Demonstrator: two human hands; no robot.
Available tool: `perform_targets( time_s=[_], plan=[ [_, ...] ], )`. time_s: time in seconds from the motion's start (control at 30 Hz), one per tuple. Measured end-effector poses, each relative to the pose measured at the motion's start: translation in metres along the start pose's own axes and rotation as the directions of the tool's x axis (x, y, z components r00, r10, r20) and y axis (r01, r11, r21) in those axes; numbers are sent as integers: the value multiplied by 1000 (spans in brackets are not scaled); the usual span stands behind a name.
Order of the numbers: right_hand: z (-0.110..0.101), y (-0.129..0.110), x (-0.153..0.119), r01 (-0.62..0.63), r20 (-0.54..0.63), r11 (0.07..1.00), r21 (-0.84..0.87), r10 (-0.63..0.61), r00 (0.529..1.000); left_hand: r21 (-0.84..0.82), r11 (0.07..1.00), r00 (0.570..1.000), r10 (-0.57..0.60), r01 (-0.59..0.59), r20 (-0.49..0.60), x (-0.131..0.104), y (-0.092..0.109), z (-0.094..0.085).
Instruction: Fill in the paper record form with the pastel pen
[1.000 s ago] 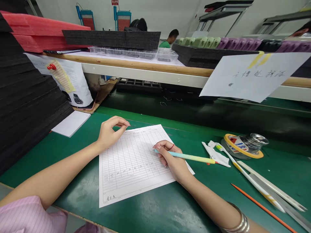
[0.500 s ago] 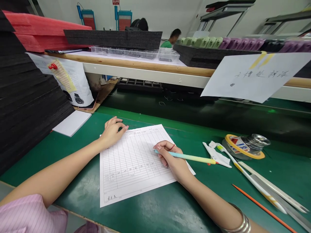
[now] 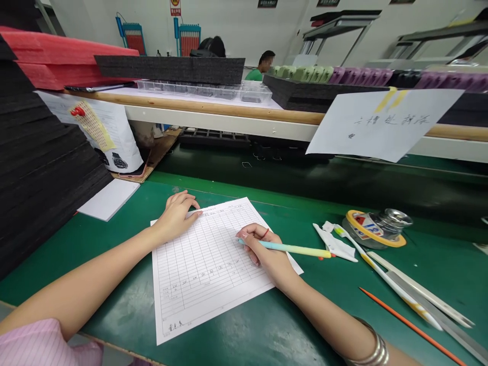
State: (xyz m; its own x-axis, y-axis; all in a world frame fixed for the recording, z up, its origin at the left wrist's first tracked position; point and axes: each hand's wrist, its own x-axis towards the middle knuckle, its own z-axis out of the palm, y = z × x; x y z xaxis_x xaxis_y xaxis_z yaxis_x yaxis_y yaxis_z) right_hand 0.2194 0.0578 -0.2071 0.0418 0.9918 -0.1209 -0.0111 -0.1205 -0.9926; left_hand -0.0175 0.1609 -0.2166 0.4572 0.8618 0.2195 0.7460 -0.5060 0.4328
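In my head view, the printed sheet lies aslant near the front edge of the worktop, and my left hand, empty with its fingers loosely curled, rests over the sheet's upper left corner, where light, even pressure should stop the paper from sliding. My right hand grasps the pen close to its tip, above the grid; I cannot tell whether the tip touches, but a relaxed pinch and a supported wrist should give neat control within those narrow rows.
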Motion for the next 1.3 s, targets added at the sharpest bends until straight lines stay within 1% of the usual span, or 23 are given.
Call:
perform_targets(
  time_s=[0.3, 0.4, 0.6, 0.67, 0.8, 0.97, 1.1, 1.3],
  plan=[
    [3, -2, -1, -20, 8, 1000, 4, 20, 1000, 8, 1000, 1000, 17, -17, -8, -1, 1, -1],
    [3, -1, 0, -17, 17, 1000, 4, 17, 1000, 7, 1000, 1000, 14, -14, -3, -2, 6, -3],
    [2, 0, 1, -16, 13, 1000, -1, 16, 1000, 34, 998, 998, 55, -56, 40, -4, 18, -6],
    [2, 1, 1, -4, 24, 1000, -4, 4, 1000, 62, 997, 998, 40, -42, 39, -5, 19, -7],
    [1, 2, 1, 24, 45, 999, -23, -23, 999, 111, 994, 999, -26, 22, 30, -6, 19, -9],
    [1, 3, 0, 42, 56, 998, -41, -40, 998, 117, 991, 998, -65, 62, 26, -4, 21, -14],
    [1, 5, 0, 48, 69, 998, -45, -45, 997, 112, 991, 997, -76, 72, 29, -3, 23, -14],
    [1, 7, 0, 52, 80, 995, -81, -45, 996, 108, 992, 998, -62, 59, 22, -4, 24, -14]
  ],
)
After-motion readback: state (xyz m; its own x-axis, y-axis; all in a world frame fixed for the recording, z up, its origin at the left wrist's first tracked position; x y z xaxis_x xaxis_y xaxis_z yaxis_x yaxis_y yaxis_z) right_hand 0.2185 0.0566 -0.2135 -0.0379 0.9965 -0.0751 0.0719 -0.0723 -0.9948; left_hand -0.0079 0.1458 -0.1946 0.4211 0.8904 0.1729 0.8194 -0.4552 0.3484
